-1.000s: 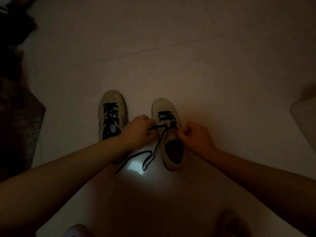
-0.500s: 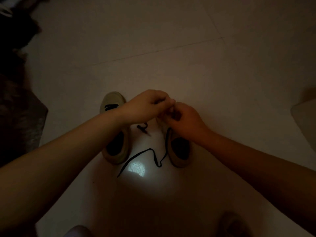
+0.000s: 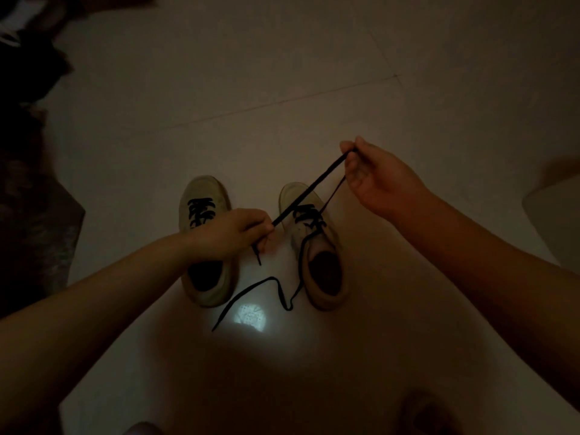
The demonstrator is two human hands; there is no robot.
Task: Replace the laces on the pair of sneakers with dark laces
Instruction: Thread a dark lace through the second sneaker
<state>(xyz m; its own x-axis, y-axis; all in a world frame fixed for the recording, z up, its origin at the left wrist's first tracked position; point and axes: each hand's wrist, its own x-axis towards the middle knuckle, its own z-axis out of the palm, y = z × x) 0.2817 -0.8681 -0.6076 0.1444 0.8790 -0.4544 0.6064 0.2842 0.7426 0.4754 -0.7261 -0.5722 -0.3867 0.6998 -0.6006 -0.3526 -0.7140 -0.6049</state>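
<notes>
On the pale floor (image 3: 282, 89), seen from the head camera, two sneakers stand side by side, toes pointing away, heels toward the person. The right hand (image 3: 376, 180) pinches the dark lace (image 3: 310, 186) high above the right sneaker (image 3: 317, 246); the left hand (image 3: 232, 233) pinches its end near the left sneaker (image 3: 204, 246). Keeping the lace taut and flat should make threading the next eyelet easier.

The floor (image 3: 282, 89) under me is smooth, glossy tile, mirroring a light at six o'clock. My sneakers (image 3: 314, 246) look like matt, soft suede or cloth. The dark lace (image 3: 309, 189) is flat woven cloth.
</notes>
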